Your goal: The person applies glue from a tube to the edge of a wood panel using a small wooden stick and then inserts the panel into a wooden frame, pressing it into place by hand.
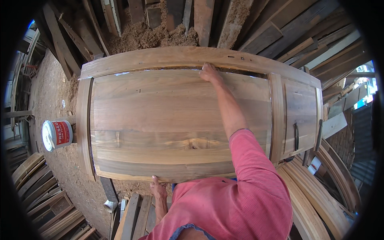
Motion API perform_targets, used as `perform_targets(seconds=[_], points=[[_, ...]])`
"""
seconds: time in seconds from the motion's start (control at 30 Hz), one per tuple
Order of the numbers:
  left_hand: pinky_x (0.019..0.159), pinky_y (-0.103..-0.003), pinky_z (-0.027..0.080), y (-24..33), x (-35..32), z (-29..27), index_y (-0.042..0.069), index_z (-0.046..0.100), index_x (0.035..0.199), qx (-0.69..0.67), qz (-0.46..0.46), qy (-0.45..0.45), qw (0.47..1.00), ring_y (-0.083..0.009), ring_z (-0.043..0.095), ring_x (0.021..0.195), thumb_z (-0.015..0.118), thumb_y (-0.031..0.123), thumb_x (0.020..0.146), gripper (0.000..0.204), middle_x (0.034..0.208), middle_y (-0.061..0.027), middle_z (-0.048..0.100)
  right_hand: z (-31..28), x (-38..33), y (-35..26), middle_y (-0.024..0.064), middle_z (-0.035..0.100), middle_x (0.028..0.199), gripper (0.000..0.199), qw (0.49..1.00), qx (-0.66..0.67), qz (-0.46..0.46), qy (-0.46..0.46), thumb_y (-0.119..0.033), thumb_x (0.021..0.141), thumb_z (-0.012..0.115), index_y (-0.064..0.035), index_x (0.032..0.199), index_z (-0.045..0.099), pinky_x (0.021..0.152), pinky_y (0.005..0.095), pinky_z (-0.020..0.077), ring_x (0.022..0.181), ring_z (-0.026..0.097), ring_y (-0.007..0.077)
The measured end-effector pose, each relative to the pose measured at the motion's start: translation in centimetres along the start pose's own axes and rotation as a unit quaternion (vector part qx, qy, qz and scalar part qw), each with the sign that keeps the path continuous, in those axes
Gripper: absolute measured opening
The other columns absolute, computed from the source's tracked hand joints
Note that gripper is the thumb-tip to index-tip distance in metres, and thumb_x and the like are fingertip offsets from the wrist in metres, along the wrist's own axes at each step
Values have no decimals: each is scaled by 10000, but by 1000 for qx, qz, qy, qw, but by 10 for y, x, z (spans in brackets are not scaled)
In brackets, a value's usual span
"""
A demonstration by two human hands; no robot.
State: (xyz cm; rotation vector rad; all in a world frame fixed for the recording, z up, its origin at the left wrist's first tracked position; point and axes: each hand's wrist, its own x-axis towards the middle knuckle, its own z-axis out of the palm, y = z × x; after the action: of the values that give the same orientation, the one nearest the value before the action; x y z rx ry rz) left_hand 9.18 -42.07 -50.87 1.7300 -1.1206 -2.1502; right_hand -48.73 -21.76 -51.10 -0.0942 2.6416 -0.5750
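Note:
A wide wooden panel [180, 116] lies flat in front of me within a door frame of stiles and rails. A narrow dark gap runs between its far edge and the curved far rail [168, 58]. My right hand [209, 75] reaches across to that gap, fingers curled and closed at the rail's inner edge. Whatever those fingers hold, if anything, is hidden. At the panel's near edge my left hand [159, 190] grips the wood, its fingertips against the edge. White smears show along the far joint.
A white lidded bucket [57, 135] with a red label stands left of the frame. A smaller panel [300, 114] fills the right end, with a dark clamp-like bar [296, 136] on it. Stacked boards [312, 196] and leaning planks surround the work; shavings [154, 37] lie beyond.

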Motion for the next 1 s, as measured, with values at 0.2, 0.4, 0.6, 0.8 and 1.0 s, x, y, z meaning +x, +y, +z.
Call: perform_targets(seconds=[0.2,0.4,0.6,0.8,1.0], points=[[533,-352,550,0,-3,9,37,543,1097,-3,-1,-3,1000,-242,669,654,649,421,954,424,894,-121,664,0,6,11,241,427,1474,549,1000,0,8,-10,-271,908,549,6,1368,439,1152,497,309,1403,355,403],[546,-367,562,-2,-5,14,34,539,1078,-2,-10,35,999,-249,678,665,661,418,946,423,886,-131,670,22,19,18,269,578,1272,436,994,-42,-65,77,-240,868,665,23,1200,559,1029,478,438,1228,535,412],[597,-358,609,-11,16,-12,20,531,1146,35,-18,-16,999,-247,712,697,603,398,981,419,945,-141,700,16,-16,23,238,579,1251,492,990,-39,-121,63,-189,884,624,28,1298,470,1019,496,414,1199,530,419],[569,-335,604,-29,24,-22,9,535,1134,51,-31,17,998,-236,715,686,601,403,981,427,928,-152,709,33,-87,46,198,583,1232,537,952,63,-166,248,-138,854,692,33,1302,449,1013,477,405,1187,534,385],[545,-314,585,-13,13,-11,7,516,1136,40,-33,2,999,-217,699,658,599,415,981,444,895,-145,701,37,-281,240,218,578,1214,494,914,-128,0,385,-314,908,652,8,1258,517,986,492,424,1148,539,398]])
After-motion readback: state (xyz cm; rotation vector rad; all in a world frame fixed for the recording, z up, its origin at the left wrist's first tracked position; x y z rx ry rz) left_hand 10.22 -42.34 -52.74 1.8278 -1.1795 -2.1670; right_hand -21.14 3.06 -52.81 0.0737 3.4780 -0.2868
